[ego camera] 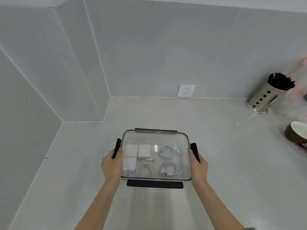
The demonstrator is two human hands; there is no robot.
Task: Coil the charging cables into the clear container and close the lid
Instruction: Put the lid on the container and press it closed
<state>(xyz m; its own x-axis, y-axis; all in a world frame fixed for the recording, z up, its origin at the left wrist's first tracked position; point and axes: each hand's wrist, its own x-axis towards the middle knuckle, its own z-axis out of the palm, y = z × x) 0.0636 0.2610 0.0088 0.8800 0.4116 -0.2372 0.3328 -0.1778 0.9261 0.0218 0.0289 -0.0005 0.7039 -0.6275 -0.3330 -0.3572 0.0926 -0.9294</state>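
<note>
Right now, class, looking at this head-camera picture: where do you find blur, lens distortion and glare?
Head view: the far right edge smears into blur beside the perforated steel utensil holder; wide-angle distortion tilts that holder and splays the grey wall tiles' seams outward; a small bright glare patch sits on the clear rectangular container's lid; lighting is soft, shadows faint.

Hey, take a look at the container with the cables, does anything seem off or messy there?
Nothing stands out. The clear container sits flat on the counter with three coiled cables and three white chargers lying tidily inside. The left hand and right hand hold its short sides by the black side latches.
</note>
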